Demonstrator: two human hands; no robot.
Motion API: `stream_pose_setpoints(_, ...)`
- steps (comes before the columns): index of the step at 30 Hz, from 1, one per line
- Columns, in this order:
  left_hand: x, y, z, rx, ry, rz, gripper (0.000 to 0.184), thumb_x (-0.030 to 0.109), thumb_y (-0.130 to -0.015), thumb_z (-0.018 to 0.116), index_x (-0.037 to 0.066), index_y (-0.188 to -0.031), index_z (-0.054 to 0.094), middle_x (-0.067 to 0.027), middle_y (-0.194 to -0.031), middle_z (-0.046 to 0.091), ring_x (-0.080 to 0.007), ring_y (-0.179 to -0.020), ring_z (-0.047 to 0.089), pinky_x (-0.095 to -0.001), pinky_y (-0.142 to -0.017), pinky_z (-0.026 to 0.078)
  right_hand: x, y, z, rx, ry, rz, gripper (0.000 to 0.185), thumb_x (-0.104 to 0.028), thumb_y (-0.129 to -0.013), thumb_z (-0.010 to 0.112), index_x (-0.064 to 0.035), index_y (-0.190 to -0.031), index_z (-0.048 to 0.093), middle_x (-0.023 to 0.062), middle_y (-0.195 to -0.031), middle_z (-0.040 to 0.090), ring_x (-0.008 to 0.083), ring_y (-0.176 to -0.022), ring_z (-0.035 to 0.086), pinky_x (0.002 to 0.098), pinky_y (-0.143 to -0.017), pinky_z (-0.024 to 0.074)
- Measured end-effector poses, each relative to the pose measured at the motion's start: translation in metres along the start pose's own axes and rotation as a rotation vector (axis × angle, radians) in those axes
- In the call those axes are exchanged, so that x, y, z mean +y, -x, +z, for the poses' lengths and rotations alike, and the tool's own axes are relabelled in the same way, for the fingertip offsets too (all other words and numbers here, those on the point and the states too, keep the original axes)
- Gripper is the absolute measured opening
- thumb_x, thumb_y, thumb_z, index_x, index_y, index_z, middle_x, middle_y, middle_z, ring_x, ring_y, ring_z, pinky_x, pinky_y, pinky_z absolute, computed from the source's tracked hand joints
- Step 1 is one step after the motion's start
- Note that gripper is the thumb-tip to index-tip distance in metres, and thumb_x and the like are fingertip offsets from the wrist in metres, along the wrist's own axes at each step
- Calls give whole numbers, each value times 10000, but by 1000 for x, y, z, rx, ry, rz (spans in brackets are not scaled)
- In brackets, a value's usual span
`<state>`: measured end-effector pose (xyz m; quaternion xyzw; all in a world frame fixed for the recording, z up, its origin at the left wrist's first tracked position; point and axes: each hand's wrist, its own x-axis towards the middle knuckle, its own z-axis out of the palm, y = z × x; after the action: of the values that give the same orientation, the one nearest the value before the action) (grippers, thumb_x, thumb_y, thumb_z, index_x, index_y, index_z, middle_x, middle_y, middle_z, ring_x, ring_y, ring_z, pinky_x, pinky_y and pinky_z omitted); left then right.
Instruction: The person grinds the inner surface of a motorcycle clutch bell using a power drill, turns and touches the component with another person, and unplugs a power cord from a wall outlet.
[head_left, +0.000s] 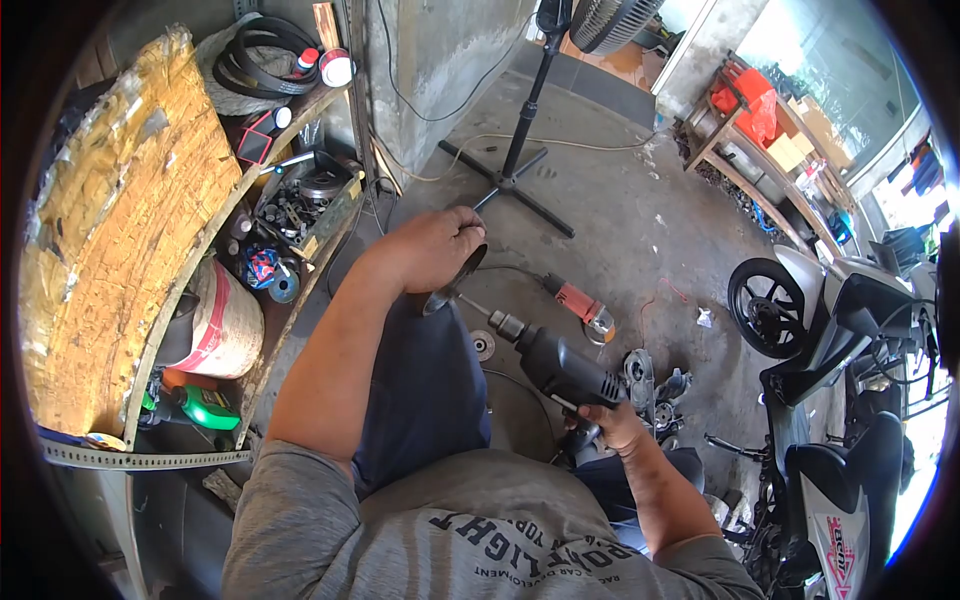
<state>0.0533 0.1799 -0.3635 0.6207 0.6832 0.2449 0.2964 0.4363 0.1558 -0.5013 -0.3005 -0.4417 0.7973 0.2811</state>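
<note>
My right hand (612, 424) is wrapped round the grip of a black power drill (565, 368), which points left across my lap. In its chuck sits a thin shaft with a small round attachment (437, 301) on the end, close to my left knee. Just above that, my left hand (432, 252) is closed on a dark, curved metal part (476, 266). The fingers hide most of this part, so its kind does not show. Whether the attachment touches it, I cannot tell.
A red angle grinder (575, 304) lies on the floor ahead, near a metal disc (482, 346) and metal engine parts (645, 378). Wooden shelves (318, 255) with tools stand left. A fan stand (510, 180) is ahead; a motorcycle (850, 300) stands right. Cables cross the floor.
</note>
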Motion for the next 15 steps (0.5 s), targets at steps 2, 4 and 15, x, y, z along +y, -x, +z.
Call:
stream_pose_setpoints(2, 3, -1, 0, -3, -2, -11, 353, 274, -1007, 457, 31, -1189, 637, -112, -1142, 704, -302, -980, 650, -381, -881, 498, 0, 0, -2, -20, 13, 11, 483, 10, -811, 702, 23, -1270, 555, 159, -1059, 678, 257, -671, 633, 360, -668, 562)
stream_pose_setpoints(4, 1, -1, 0, -2, 5, -10, 354, 275, -1008, 456, 31, -1189, 637, -113, -1143, 704, -302, -981, 650, -382, -881, 498, -3, -1, -1, -25, 21, 16, 479, 10, -812, 701, 25, -1268, 556, 160, -1046, 678, 258, -674, 635, 361, -670, 562)
stream_pose_setpoints(15, -2, -3, 1, 11, 27, -4, 370, 307, -1009, 457, 42, -1198, 633, -125, -1118, 708, -311, -949, 654, -397, -855, 503, -9, 0, -3, -1, 5, 17, 454, 0, -824, 717, 31, -1248, 558, 147, -943, 671, 235, -688, 633, 331, -662, 544)
